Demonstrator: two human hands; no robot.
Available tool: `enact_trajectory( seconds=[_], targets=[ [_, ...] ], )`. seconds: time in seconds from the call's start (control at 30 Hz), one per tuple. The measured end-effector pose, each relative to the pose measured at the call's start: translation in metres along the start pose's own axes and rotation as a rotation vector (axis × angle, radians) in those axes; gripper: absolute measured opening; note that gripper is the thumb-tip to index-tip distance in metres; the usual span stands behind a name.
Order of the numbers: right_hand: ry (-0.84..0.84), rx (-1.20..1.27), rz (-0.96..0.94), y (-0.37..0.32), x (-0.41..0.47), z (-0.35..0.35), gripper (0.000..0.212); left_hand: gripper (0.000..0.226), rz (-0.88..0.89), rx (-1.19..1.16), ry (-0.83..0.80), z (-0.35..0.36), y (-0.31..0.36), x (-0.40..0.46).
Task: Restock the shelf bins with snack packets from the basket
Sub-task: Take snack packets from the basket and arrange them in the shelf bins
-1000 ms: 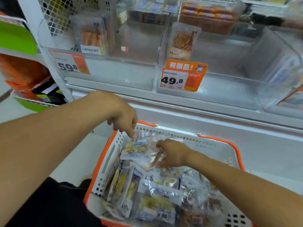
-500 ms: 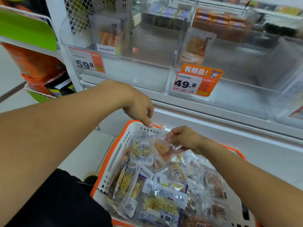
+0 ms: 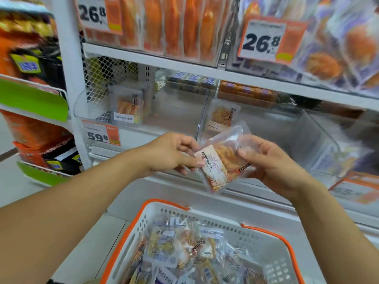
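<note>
Two price tags (image 3: 103, 134) behind packet (image 3: 220, 165)

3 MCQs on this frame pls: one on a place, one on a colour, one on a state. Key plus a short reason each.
1. Where is the snack packet that the hands hold?
A. lying in the basket
B. lifted above the basket, in front of the shelf bins
C. standing inside a bin

2. What colour is the rim of the basket?
A. orange
B. blue
C. black

3. How is the held packet gripped?
A. by the left hand only
B. by the right hand only
C. by both hands

Key: 1 B, the packet is up at bin level, with the basket well below it. 2 A, an orange band edges the white basket. 3 C, the left hand pinches its left edge and the right hand grips its right side.
</note>
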State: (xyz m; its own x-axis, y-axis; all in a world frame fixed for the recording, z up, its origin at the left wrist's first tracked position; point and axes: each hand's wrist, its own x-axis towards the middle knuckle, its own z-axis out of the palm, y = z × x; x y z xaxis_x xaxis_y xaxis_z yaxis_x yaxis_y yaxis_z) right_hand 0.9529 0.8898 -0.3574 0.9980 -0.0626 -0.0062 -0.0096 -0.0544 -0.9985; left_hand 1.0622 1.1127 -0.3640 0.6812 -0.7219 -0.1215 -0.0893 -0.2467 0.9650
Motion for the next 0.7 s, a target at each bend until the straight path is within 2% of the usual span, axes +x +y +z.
enact_trajectory(
  seconds=[0.03,0.1,0.2,0.43,0.5,0.57,0.63,0.7],
  targets=[
    [-0.036,-0.066,0.021,0.000,-0.003,-0.001,0.040,0.022,0.022,-0.022,0.040,0.002,0.001,0.001],
    [-0.040,-0.126,0.049,0.001,-0.005,0.001,0.036,0.019,0.070,-0.055,0.103,0.006,0.001,0.004],
    [0.048,-0.024,0.050,0.005,-0.003,0.007,0.035,0.009,0.119,-0.100,0.153,0.010,0.005,0.006],
    [0.048,0.035,0.035,0.008,0.007,0.016,0.042,0.014,0.111,-0.124,0.185,0.002,0.004,0.001],
    [0.098,0.021,-0.006,0.004,0.011,0.015,0.041,0.017,0.107,-0.152,0.225,-0.001,0.004,-0.001],
    [0.257,-0.063,-0.119,-0.005,0.016,0.002,0.031,0.020,0.094,-0.144,0.299,-0.005,0.003,-0.002],
    [0.410,-0.295,-0.236,-0.018,0.028,-0.019,0.014,0.020,0.085,-0.136,0.360,-0.010,0.002,-0.002],
    [0.400,-0.528,-0.249,-0.029,0.049,-0.036,0.005,0.016,0.086,-0.133,0.375,-0.014,0.003,-0.001]
  ],
)
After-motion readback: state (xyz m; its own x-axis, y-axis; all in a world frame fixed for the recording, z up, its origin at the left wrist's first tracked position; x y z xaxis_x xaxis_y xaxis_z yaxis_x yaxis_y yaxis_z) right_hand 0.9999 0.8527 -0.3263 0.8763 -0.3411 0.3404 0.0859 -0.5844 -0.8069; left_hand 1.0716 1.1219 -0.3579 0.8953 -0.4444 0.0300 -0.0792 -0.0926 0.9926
